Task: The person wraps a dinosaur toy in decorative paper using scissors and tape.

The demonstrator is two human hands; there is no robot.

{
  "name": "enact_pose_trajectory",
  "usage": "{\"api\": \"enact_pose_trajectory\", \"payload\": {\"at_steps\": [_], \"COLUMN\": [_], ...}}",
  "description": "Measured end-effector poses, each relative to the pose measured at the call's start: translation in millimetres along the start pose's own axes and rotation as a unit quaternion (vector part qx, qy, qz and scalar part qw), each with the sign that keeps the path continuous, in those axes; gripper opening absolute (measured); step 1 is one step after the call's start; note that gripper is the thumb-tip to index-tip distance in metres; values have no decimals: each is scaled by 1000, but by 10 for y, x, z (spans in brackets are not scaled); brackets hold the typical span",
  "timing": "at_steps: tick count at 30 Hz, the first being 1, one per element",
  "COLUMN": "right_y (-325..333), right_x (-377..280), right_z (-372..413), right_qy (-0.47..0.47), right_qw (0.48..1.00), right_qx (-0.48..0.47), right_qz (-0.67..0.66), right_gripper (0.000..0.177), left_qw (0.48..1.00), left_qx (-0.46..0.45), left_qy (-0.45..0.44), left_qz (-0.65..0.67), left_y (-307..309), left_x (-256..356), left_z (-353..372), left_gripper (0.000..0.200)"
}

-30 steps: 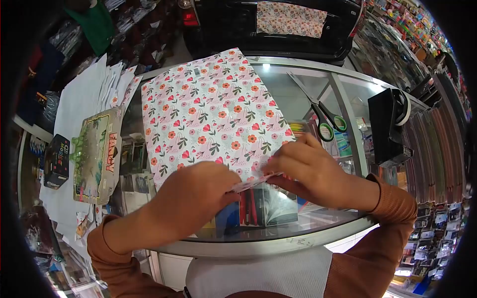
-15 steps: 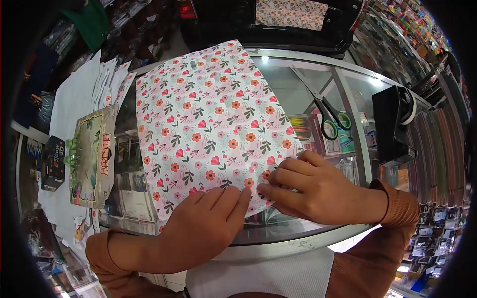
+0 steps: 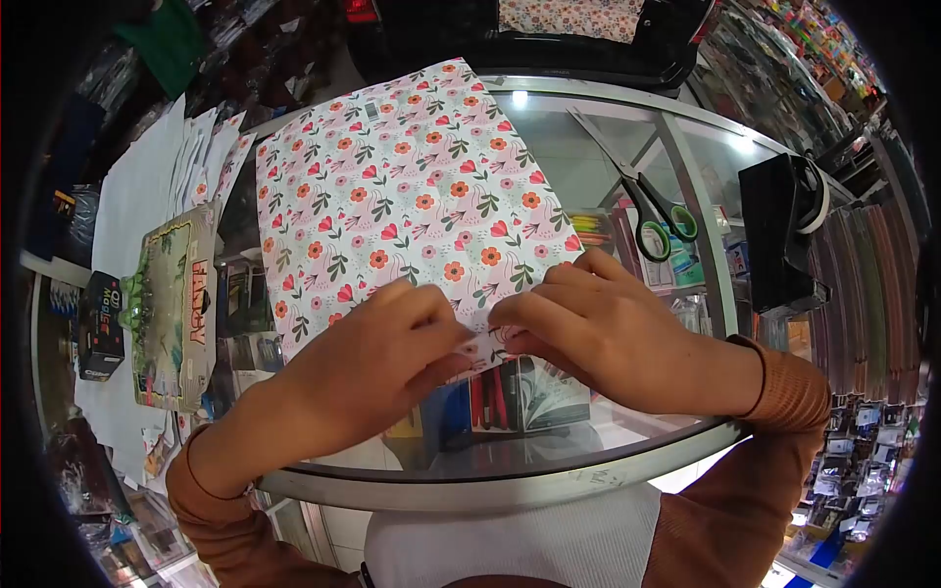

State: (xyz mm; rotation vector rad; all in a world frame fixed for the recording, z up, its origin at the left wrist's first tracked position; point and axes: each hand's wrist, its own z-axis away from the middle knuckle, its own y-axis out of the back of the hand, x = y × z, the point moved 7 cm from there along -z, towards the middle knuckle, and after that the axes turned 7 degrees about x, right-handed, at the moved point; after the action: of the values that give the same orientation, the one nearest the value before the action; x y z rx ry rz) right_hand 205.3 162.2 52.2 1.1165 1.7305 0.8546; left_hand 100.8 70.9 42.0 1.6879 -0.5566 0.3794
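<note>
A large sheet of floral paper (image 3: pixel 392 196) lies across the glass counter, white with red and orange flowers. My left hand (image 3: pixel 377 353) is closed at the sheet's near edge, thumb and fingers pinching the paper. Close beside it, my right hand (image 3: pixel 598 333) pinches the same edge, its fingertips curled over it. The paper is slightly raised and bent between both hands. Fingertips are partly hidden behind the knuckles.
Black scissors with green-lined handles (image 3: pixel 652 211) lie right of the paper. A black tape dispenser (image 3: pixel 784 235) stands further right. At left are a clipboard (image 3: pixel 176 314), a small black box (image 3: pixel 101 323) and white sheets (image 3: pixel 132 196). Goods show beneath the glass counter (image 3: pixel 627 451).
Both hands have moved away from my body and come closer together. The paper's near edge has shifted forward, uncovering more of the glass in front of it.
</note>
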Motion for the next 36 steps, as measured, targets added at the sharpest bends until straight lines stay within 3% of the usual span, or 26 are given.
{"api": "enact_pose_trajectory", "payload": {"at_steps": [1,4,12,15,19,22,25,29,32,35,36], "right_y": [-16,-58,34,-68,-36,-50,-52,-87,-63,6,21], "right_x": [15,53,-55,-49,-85,-129,-140,-131,-151,-108,-48], "right_z": [4,19,24,83,207,271,274,319,366,484,516], "right_qy": [4,23,99,121,98,75,53,42,22,-13,-42], "right_qw": [1000,999,985,988,991,993,996,996,990,984,983], "right_qx": [2,19,100,52,14,-8,-20,-30,-35,-26,-62], "right_qz": [5,24,96,79,92,88,72,75,134,174,168], "right_gripper": [27,29,22,20,34,45,51,55,53,48,50], "left_qw": [1000,981,997,999,997,983,925,947,934,943,947], "left_qx": [17,20,26,39,65,57,88,32,16,9,5], "left_qy": [-2,134,43,25,6,-73,-140,-161,-180,-159,-150], "left_qz": [8,138,64,28,-28,-156,-341,-275,-309,-294,-284], "left_y": [18,32,58,64,65,67,-19,-199,-215,-195,-198], "left_x": [-15,-123,-123,-104,-37,135,431,451,496,492,483], "left_z": [-6,-60,-87,-58,1,66,108,177,211,198,197], "left_gripper": [26,33,36,34,30,29,29,34,40,44,44]}}
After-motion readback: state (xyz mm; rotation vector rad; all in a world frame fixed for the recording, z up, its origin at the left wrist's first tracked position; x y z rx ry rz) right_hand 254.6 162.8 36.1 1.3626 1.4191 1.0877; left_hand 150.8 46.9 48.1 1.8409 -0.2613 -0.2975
